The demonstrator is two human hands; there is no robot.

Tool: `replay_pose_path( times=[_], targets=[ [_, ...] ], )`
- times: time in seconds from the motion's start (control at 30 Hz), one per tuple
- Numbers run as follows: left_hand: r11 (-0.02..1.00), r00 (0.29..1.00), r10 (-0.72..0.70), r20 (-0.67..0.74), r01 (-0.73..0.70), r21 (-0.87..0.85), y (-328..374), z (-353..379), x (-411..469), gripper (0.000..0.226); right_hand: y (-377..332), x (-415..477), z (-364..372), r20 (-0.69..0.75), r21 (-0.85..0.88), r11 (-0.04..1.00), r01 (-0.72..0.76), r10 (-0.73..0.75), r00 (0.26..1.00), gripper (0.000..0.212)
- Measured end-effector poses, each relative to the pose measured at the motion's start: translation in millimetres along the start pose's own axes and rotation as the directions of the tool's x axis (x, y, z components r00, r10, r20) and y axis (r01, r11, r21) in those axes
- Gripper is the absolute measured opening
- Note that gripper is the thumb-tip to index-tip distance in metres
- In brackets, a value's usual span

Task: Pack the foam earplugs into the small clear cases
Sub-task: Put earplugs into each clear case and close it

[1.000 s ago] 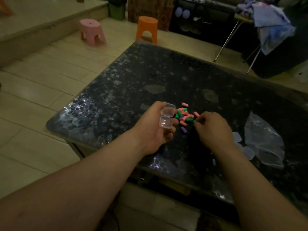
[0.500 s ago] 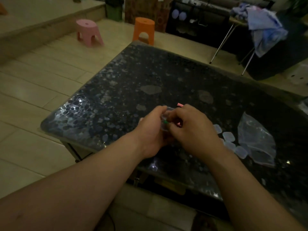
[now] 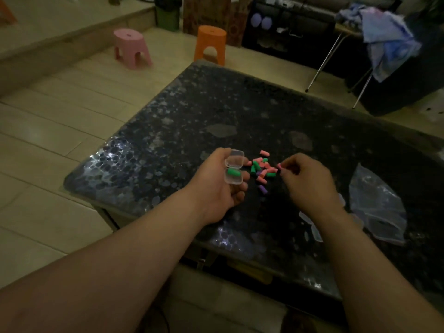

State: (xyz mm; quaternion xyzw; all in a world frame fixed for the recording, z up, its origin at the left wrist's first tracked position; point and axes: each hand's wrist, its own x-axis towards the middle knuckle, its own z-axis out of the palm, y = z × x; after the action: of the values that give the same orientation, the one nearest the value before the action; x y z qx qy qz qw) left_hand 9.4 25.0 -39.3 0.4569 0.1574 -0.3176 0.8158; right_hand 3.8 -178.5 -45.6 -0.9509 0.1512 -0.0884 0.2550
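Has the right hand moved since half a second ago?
Yes. The right hand has left the case and drawn rightward, past the earplug pile toward the bag; it seems to pinch a pink earplug.

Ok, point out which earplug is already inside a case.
The green earplug, lying in the open clear case the left hand holds. The others lie loose on the table; the right hand pinches a pink one.

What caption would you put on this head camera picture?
Left hand holds open clear case with green earplug; right hand pinches pink earplug.
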Motion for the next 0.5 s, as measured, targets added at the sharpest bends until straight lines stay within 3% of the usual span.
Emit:
replay_pose_path(
  times=[0.2, 0.3, 0.5],
  targets=[
    [1.0, 0.999, 0.006, -0.034, -0.006, -0.005, 0, -3, 1, 0.041, -2, 1, 21, 0.069, -0.21, 0.976, 0.063, -0.049, 0.996, 0.013],
    [1.0, 0.999, 0.005, -0.037, -0.006, -0.002, -2, -3, 2, 0.04, 3, 4, 27, 0.079, -0.224, 0.971, 0.081, -0.064, 0.995, 0.016],
    [1.0, 0.999, -0.006, -0.04, 0.006, 0.003, -4, -5, 7, 0.044, 1, 5, 27, 0.048, -0.268, 0.957, 0.108, -0.099, 0.994, 0.002]
  ],
)
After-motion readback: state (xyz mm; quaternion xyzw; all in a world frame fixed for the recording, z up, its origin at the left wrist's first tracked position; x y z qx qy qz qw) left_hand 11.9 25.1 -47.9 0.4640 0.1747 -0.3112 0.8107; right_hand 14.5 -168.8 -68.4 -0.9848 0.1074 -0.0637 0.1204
